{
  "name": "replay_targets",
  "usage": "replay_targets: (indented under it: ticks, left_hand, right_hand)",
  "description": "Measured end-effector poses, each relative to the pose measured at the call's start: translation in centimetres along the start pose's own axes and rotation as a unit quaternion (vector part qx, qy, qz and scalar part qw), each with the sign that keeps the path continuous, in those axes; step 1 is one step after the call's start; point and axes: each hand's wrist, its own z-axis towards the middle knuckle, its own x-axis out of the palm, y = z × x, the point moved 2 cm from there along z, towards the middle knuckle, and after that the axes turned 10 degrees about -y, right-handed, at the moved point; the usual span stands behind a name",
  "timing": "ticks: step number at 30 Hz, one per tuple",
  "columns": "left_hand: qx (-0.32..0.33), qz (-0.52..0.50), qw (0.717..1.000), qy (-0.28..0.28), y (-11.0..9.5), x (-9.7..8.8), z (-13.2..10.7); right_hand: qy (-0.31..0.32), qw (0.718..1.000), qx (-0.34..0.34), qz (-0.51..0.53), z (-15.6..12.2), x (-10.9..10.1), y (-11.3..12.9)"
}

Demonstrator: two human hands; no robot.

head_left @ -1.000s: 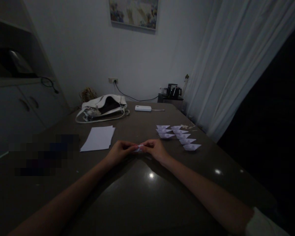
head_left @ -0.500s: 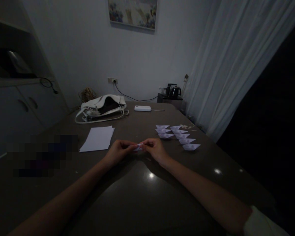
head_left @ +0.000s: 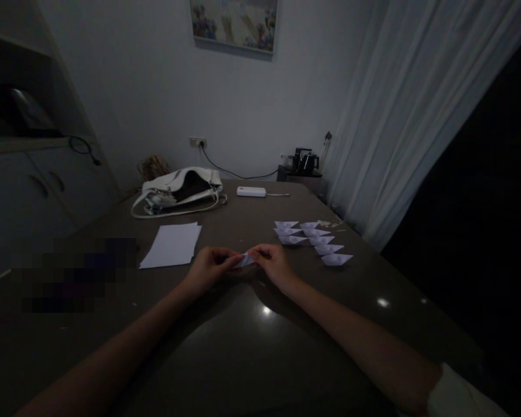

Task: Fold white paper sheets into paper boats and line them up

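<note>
A small piece of folded white paper (head_left: pixel 245 261) is held up between my two hands, just above the dark table. My left hand (head_left: pixel 209 267) pinches its left end with thumb and fingers. The right end is gripped by my right hand (head_left: pixel 274 265), also in a pinch. Fingertips cover both ends, so its full shape is hidden. Several folded paper boats (head_left: pixel 330 249) stand in two rows to the right, beyond my right hand. Left of my left hand lies a stack of white paper sheets (head_left: pixel 171 245).
A white handbag (head_left: pixel 180 191) rests at the table's back left. Near the back middle lies a white power bank (head_left: pixel 251 191) with a short cable. Small scraps (head_left: pixel 330 224) lie by the right edge. A black kettle (head_left: pixel 308 163) stands beyond the table, beside a sheer curtain (head_left: pixel 373 116).
My fingers have shifted slightly apart on the folded paper, and more of its white surface shows between them. The boats and the sheet stack stay where they were.
</note>
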Motion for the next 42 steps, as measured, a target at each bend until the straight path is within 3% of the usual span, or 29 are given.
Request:
replay_targets:
  ticks: [4,11,22,28,34,39,42]
  left_hand:
    - [-0.003,0.028,1.0,0.009,0.4,-0.1,0.0]
    - [0.019,0.045,0.998,0.038,0.4,0.0,0.1]
    - [-0.077,-0.058,0.994,0.056,1.4,0.0,0.5]
    - [-0.011,0.037,0.999,0.037,1.3,-0.7,0.4]
    - [0.006,0.048,0.997,0.066,0.7,-0.3,0.0]
    - [0.113,0.137,0.981,0.076,0.2,0.1,-0.2]
    - [0.145,0.161,0.973,0.083,0.1,0.3,-0.3]
  right_hand:
    - [0.028,0.998,-0.032,-0.049,-0.1,0.0,0.4]
    - [0.012,0.995,-0.041,-0.092,-0.1,0.0,0.6]
    - [0.023,0.998,-0.023,-0.057,0.5,-0.1,-0.2]
    - [0.043,0.998,0.002,-0.052,0.4,-0.3,-0.4]
    - [0.108,0.986,-0.055,-0.11,-0.4,-0.1,0.2]
    - [0.151,0.976,-0.075,-0.137,-0.5,0.1,0.0]
    - [0.15,0.978,-0.076,-0.126,-0.5,0.1,0.0]
